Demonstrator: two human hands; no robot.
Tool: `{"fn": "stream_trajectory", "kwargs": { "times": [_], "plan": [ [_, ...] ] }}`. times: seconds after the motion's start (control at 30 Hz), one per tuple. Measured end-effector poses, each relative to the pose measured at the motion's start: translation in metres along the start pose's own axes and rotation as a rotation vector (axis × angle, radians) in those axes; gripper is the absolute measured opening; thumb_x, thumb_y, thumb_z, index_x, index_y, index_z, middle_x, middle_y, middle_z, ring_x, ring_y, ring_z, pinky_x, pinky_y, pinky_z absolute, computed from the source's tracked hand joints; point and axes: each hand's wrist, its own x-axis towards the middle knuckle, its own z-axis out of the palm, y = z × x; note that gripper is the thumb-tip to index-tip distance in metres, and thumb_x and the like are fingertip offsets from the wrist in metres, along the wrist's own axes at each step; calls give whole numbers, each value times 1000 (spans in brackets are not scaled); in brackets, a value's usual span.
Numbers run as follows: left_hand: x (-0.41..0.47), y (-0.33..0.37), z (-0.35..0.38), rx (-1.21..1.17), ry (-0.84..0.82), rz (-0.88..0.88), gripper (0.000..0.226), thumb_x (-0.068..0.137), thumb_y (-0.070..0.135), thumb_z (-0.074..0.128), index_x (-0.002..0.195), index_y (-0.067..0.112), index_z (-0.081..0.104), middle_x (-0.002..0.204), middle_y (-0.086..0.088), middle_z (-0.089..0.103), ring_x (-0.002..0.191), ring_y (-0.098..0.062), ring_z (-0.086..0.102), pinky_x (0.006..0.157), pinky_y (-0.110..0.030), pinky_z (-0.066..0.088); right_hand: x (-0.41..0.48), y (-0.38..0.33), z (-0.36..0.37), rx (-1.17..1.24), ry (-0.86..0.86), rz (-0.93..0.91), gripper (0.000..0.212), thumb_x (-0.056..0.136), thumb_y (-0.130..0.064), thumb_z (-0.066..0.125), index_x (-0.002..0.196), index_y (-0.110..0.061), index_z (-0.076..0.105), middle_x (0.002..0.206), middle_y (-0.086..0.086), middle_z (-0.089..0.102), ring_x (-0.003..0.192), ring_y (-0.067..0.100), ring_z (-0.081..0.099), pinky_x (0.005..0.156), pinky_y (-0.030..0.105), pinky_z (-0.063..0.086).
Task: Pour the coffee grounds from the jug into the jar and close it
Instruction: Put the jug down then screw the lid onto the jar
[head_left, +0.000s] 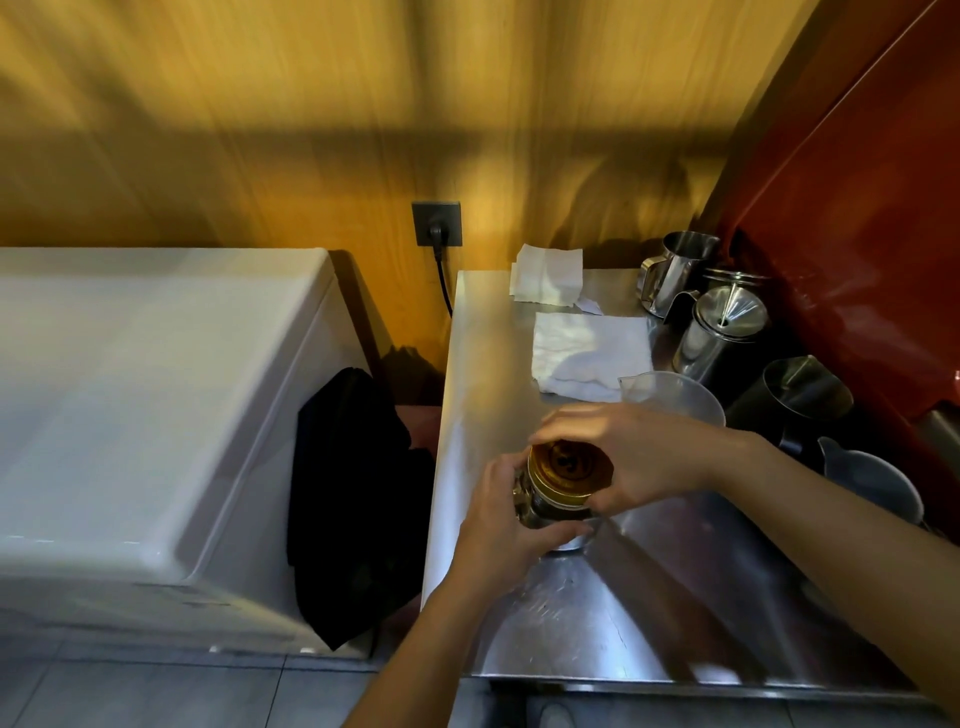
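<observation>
A glass jar with a gold lid stands near the left edge of the steel counter. My left hand wraps around the jar's body from the left. My right hand grips the gold lid from above and from the right, fingers curled round its rim. The lid sits on the jar's mouth. A clear plastic jug stands just behind my right hand, upright, its spout pointing left. The jar's contents are hidden by my hands.
White cloths lie at the back of the counter. Steel pitchers, a lidded steel pot, a black pitcher and a grey jug line the right side by a red machine. A white chest appliance stands left.
</observation>
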Motion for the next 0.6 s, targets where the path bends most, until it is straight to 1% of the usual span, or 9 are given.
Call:
{"fn": "stream_trajectory", "kwargs": {
  "times": [0.13,0.2,0.27,0.33,0.4,0.43,0.5,0.53,0.6],
  "plan": [
    [0,-1,0,-7,-10,-1,75,50,61,76,112,40,39,117,8,49,110,-12,52,88,-32,51,1,-4,-4,-6,-17,10,66,69,-23,80,126,-21,46,114,-1,54,101,13,51,84,35,47],
    [1,-2,0,-7,-9,-3,76,49,62,76,112,41,39,117,8,50,109,-11,53,88,-34,51,1,-4,-4,-31,-8,26,65,69,-29,79,125,-21,47,112,0,54,99,13,51,82,34,48],
    [1,-2,0,0,-8,0,77,49,63,75,114,38,41,116,7,50,107,-11,53,87,-34,51,0,-6,-2,-128,14,100,68,70,-48,75,126,-24,45,111,-2,53,96,14,51,80,35,48],
    [1,-3,0,1,-8,1,78,49,62,75,115,36,41,115,6,51,106,-12,53,87,-36,51,0,-8,0,-353,39,174,75,69,-71,60,125,-25,44,111,-2,55,93,17,52,79,34,47],
    [1,-3,1,-7,-7,0,76,50,61,75,114,38,41,114,6,51,105,-12,54,86,-38,52,0,-10,2,-492,63,170,80,68,-79,50,125,-24,45,115,-1,55,97,18,51,82,32,40],
    [1,-4,1,-8,-3,4,74,51,62,76,113,40,41,114,6,51,105,-12,54,86,-39,52,0,-11,2,-486,66,141,81,69,-78,51,128,-24,43,122,-2,52,104,17,48,86,32,36],
    [1,-5,1,1,0,8,72,52,64,75,111,41,40,115,7,51,106,-11,54,87,-38,52,-3,-12,-1,-377,26,62,78,73,-63,63,136,-27,36,136,-3,41,118,16,38,96,34,30],
    [1,-5,1,3,-2,3,73,51,64,75,111,41,40,115,7,51,106,-10,53,88,-37,52,-4,-13,-3,-312,-1,26,75,74,-52,69,137,-27,35,137,-3,39,121,15,36,98,34,28],
    [1,-5,1,0,-5,-5,75,49,63,76,110,41,39,115,9,50,107,-8,52,88,-34,51,-3,-13,-6,-246,-21,-20,70,72,-35,73,133,-26,40,130,-2,46,115,15,41,94,34,33]
  ]
}}
